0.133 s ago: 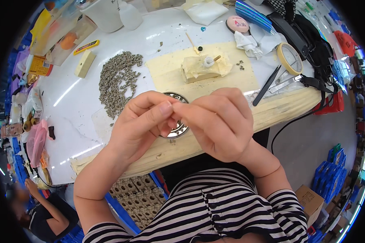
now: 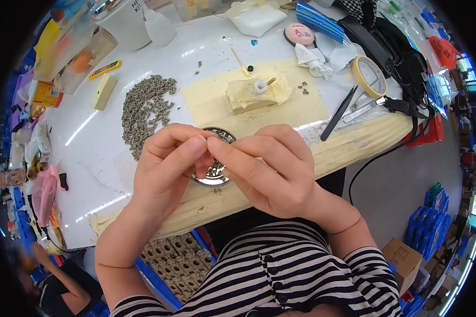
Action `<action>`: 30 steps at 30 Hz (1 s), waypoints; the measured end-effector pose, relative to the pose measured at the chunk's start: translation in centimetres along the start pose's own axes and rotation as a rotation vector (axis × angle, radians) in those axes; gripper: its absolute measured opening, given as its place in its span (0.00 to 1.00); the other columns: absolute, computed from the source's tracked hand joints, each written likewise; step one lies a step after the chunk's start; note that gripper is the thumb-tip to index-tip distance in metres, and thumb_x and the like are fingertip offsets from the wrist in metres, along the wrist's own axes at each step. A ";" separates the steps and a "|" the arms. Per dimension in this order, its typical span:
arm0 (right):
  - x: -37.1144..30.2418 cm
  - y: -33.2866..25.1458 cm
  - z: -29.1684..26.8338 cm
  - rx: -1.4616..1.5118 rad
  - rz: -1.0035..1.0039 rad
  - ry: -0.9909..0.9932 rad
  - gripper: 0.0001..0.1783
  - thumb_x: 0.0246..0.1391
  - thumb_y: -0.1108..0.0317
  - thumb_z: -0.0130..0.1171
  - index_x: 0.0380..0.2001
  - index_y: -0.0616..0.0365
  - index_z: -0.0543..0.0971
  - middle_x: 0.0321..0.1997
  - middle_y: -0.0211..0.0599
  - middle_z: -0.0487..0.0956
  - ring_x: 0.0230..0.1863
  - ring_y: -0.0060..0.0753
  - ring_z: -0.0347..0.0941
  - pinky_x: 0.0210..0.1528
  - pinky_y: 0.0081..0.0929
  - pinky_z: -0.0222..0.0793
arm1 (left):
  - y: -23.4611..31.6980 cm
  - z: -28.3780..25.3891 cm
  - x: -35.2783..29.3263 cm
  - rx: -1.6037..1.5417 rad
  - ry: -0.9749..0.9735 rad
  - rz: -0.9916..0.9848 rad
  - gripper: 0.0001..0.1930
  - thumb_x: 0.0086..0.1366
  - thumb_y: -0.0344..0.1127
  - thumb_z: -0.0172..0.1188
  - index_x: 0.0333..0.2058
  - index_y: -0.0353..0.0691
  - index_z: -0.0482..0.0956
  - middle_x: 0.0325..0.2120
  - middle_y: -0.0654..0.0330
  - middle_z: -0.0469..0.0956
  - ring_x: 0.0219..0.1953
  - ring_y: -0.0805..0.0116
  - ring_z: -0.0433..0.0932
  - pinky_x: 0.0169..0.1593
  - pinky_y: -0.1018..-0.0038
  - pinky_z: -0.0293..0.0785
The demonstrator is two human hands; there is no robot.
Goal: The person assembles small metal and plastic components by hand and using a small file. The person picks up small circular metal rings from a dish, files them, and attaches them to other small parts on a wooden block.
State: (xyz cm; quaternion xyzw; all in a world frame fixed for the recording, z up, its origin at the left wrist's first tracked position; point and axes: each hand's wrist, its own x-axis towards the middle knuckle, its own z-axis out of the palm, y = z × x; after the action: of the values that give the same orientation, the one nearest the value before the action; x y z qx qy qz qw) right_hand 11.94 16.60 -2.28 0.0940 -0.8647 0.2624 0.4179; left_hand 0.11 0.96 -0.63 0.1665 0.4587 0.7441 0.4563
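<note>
My left hand (image 2: 166, 164) and my right hand (image 2: 277, 174) meet fingertip to fingertip above the table's near edge. Both are closed in a pinch; whatever lies between the tips is too small or hidden to make out. Just beneath them sits a round shiny metal dish (image 2: 211, 184) with small metal pieces in it, partly covered by my fingers. Beyond my left hand spreads a heap of small grey metal pieces (image 2: 140, 119). Past the dish, a paper-covered block (image 2: 246, 105) bears a small white cup (image 2: 260, 86) with a stick in it.
Black tweezers (image 2: 338, 113) and a tape roll (image 2: 356, 68) lie to the right. A thin wooden stick (image 2: 239, 59) and a cream block (image 2: 104, 91) lie farther back. Below the table edge stands a blue crate of metal parts (image 2: 177, 259). Another person's arm (image 2: 63, 280) shows at lower left.
The whole view has shifted a little, with table things now farther left in the picture. My hands stay pinched together above the dish.
</note>
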 end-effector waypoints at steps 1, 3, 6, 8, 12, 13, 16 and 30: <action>-0.1 -0.3 0.1 0.047 0.032 -0.009 0.23 0.42 0.73 0.67 0.46 0.60 0.82 0.33 0.29 0.76 0.31 0.32 0.68 0.33 0.26 0.67 | -0.1 -0.2 0.0 0.115 -0.008 0.074 0.06 0.67 0.31 0.56 0.38 0.36 0.77 0.30 0.59 0.79 0.30 0.77 0.74 0.33 0.79 0.71; -0.2 -0.6 -0.6 0.121 0.087 -0.020 0.19 0.45 0.72 0.66 0.44 0.61 0.82 0.33 0.31 0.78 0.31 0.33 0.70 0.33 0.27 0.67 | -0.1 0.1 0.2 0.160 -0.024 0.112 0.05 0.67 0.31 0.56 0.37 0.36 0.76 0.31 0.58 0.79 0.30 0.77 0.74 0.34 0.79 0.71; -0.4 1.3 -3.6 0.089 0.123 -0.033 0.20 0.42 0.74 0.67 0.43 0.60 0.82 0.30 0.33 0.77 0.28 0.35 0.71 0.30 0.29 0.68 | -0.1 -0.1 -0.2 0.195 0.002 0.118 0.05 0.66 0.32 0.57 0.35 0.36 0.74 0.31 0.57 0.80 0.30 0.77 0.75 0.33 0.79 0.72; -1.1 3.1 -6.7 -0.116 0.305 -0.003 0.09 0.47 0.78 0.64 0.35 0.61 0.82 0.31 0.38 0.78 0.28 0.37 0.72 0.31 0.28 0.67 | -0.2 -0.4 -0.2 0.189 0.005 0.114 0.04 0.66 0.31 0.57 0.35 0.37 0.74 0.31 0.58 0.80 0.30 0.77 0.75 0.33 0.80 0.72; -3.2 6.4 -12.8 -0.520 0.468 -0.106 0.07 0.50 0.78 0.60 0.35 0.63 0.81 0.34 0.39 0.79 0.37 0.40 0.74 0.39 0.30 0.68 | 0.3 -0.5 -0.2 0.057 0.014 -0.009 0.04 0.66 0.31 0.58 0.36 0.38 0.76 0.32 0.60 0.80 0.30 0.79 0.76 0.34 0.81 0.73; -3.4 6.3 -13.6 -0.585 0.446 -0.181 0.07 0.50 0.78 0.60 0.35 0.63 0.81 0.35 0.39 0.79 0.38 0.40 0.74 0.41 0.31 0.68 | 0.2 -0.6 0.0 0.017 0.027 -0.046 0.04 0.66 0.31 0.58 0.36 0.38 0.76 0.32 0.60 0.80 0.30 0.79 0.76 0.34 0.81 0.73; -3.7 6.8 -14.1 -0.593 0.361 -0.299 0.08 0.49 0.78 0.61 0.34 0.63 0.81 0.36 0.38 0.78 0.40 0.40 0.73 0.43 0.33 0.68 | 0.2 -0.7 0.4 -0.077 0.033 -0.108 0.05 0.67 0.31 0.58 0.39 0.37 0.77 0.31 0.63 0.78 0.31 0.80 0.74 0.36 0.83 0.72; -3.5 8.3 -15.2 -0.483 0.266 -0.472 0.11 0.46 0.77 0.63 0.36 0.63 0.82 0.37 0.38 0.80 0.40 0.40 0.74 0.43 0.33 0.69 | 0.5 -0.5 0.7 -0.157 0.012 -0.177 0.12 0.70 0.34 0.54 0.47 0.34 0.76 0.32 0.65 0.76 0.33 0.80 0.73 0.37 0.84 0.71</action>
State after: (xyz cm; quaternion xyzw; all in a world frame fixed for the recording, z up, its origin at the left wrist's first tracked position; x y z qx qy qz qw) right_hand 21.25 31.46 -0.30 -0.0631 -0.9790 0.0736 0.1792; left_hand -0.85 1.25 -0.57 0.0848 0.4146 0.7356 0.5290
